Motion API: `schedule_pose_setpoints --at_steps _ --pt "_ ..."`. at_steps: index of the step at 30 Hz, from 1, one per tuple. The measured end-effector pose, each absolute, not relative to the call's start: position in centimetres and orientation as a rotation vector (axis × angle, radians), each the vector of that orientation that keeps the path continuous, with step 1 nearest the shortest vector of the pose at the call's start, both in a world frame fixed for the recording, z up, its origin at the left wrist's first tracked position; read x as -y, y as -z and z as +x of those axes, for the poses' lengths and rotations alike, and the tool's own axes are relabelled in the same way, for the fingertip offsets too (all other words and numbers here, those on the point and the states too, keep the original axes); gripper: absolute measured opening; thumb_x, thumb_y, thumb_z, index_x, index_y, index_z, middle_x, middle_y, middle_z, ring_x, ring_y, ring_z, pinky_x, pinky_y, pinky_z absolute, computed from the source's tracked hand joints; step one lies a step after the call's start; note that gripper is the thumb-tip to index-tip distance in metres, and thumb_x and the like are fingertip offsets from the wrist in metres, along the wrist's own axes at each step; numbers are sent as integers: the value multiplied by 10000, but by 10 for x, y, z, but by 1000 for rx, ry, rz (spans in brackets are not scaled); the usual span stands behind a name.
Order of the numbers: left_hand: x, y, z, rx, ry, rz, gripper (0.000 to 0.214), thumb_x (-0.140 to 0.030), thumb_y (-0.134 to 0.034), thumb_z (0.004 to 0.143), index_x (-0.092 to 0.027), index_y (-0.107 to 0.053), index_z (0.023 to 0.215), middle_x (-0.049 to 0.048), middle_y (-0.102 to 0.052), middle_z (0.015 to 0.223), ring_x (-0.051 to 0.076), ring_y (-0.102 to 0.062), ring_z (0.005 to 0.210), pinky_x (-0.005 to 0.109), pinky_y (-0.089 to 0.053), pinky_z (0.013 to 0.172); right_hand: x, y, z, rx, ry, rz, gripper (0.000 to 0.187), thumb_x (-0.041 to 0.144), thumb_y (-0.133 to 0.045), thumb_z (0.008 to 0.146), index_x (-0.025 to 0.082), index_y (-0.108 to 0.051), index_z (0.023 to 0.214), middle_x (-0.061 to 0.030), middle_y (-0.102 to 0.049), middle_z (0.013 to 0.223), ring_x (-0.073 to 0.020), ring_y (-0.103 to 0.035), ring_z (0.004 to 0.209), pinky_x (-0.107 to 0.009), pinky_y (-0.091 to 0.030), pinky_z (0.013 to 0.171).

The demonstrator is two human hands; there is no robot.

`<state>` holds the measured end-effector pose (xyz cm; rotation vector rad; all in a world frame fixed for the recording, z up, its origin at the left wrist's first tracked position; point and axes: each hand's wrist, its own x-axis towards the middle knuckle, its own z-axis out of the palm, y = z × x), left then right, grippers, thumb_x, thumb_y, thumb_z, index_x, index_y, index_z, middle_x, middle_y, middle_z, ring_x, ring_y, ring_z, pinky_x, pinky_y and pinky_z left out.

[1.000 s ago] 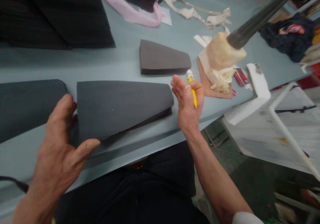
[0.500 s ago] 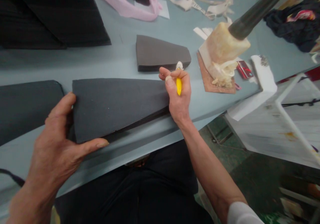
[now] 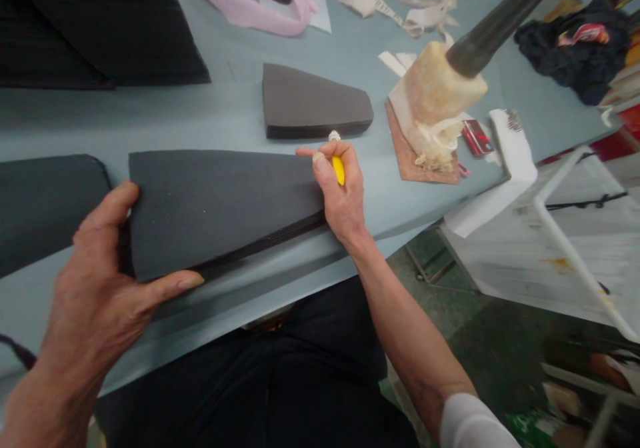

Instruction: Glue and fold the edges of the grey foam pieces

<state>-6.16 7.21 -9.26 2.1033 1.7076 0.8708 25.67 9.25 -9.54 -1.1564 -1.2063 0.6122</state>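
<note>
A stack of dark grey cut fabric pieces (image 3: 225,201), wide at the left and narrowing to the right, lies near the table's front edge. My left hand (image 3: 110,261) grips its wide end, fingers behind the left side and thumb along the front edge. At the narrow end, my right hand (image 3: 343,185) is curled around a slim yellow tool (image 3: 339,170) with a whitish end; its kind I cannot make out. The right hand also touches that end of the stack, and its index finger points left over it. What the fingers do underneath is hidden.
Behind lies a smaller brown-grey stack (image 3: 315,103). Another dark stack (image 3: 45,201) is at far left, with black fabric (image 3: 100,28) above it. A block with a thick black handle (image 3: 433,91) stands on a brown board. A pink strip (image 3: 245,5) and white tape lie farther back.
The whole view has shifted slightly, so things sit farther left. My right hand has moved a little left along the narrow end, and the yellow tool tilts more to the left.
</note>
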Motion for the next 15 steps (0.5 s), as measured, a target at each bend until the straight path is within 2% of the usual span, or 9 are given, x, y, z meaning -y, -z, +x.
schedule_pose_setpoints --at_steps 5,9,13,15 --pt "-72 88 -58 -1721 -789 2120 1509 -1175 -549 527 -189 -506 1668 213 -608 1596 506 -610 1431 691 -519 1207 -95 99 258 1209 -545 -1159 477 744 -582 1029 270 -555 1081 -18 -730 1032 -209 -773 1071 -426 -586 1082" --pt "-72 85 -57 -1650 -805 2188 1479 -1152 -501 633 -105 -457 1676 259 -552 1654 486 -572 1493 682 -485 1250 -94 100 259 1230 -479 -1141 459 721 -522 1072 264 -560 1097 -17 -772 1039 -173 -751 947 -403 -589 1045" --pt "-76 87 -57 -1501 -882 2295 1334 -1057 -566 755 -128 -414 1701 233 -490 1723 440 -492 1588 623 -412 1330 -95 100 258 1231 -424 -1119 458 723 -509 1078 269 -555 1124 -13 -787 1013 -164 -742 869 -403 -608 1001" --pt "-78 87 -57 -1442 -910 2309 1301 -1027 -614 761 -174 -390 1717 218 -460 1747 446 -475 1600 632 -463 1293 -94 99 258 1233 -428 -1122 452 727 -519 1071 279 -545 1124 -19 -801 1050 -173 -751 898 -417 -615 1007"
